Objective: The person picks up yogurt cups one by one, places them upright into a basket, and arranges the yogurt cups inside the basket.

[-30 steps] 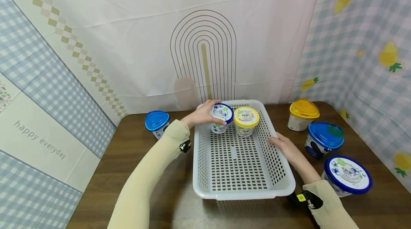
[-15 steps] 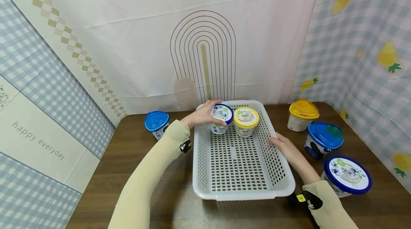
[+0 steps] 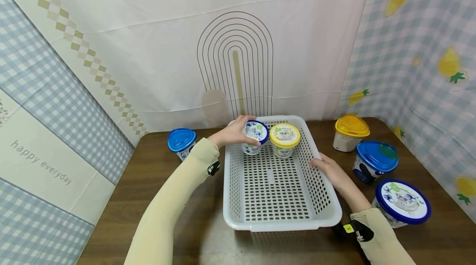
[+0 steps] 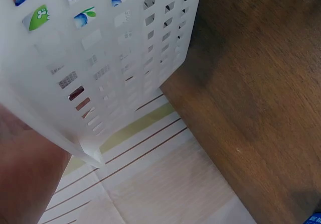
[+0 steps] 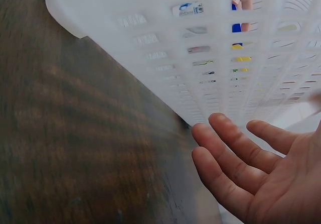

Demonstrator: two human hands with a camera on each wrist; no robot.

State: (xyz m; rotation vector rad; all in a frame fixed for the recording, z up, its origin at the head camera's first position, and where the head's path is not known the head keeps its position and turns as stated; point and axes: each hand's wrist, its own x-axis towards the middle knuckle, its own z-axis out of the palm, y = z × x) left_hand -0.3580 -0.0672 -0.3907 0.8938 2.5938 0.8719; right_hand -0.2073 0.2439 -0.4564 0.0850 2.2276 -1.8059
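Basket (image 3: 282,227), white and perforated, stands on the dark wood worktop (image 3: 137,186) with its far end near the fabric backdrop (image 3: 305,42). Left hand (image 3: 235,133): grasping the blue-rimmed tub (image 3: 256,131), fingers and thumb set on opposite sides of its lid. That tub is upright inside the basket, in the far left corner. Contact between its base and the basket floor cannot be confirmed. In the left wrist view, its printed label shows through the slots of the side wall.

Yellow-rimmed tub (image 3: 284,134): upright inside the basket, just right of the grasped tub, at the far end.

Right hand (image 3: 329,170): released, located at the basket's right side wall. The right wrist view shows its fingers (image 5: 235,148) spread loosely outside the slotted wall.

Remaining tubs stand outside the basket. Right side, from far to near: yellow-lidded tub (image 3: 351,133), glossy blue-lidded tub (image 3: 376,162), and white-topped tub with dark blue rim (image 3: 403,202), the last near the right sleeve (image 3: 383,236). Left side: small blue tub (image 3: 181,143), beside the left sleeve (image 3: 167,207) and apart from the basket.
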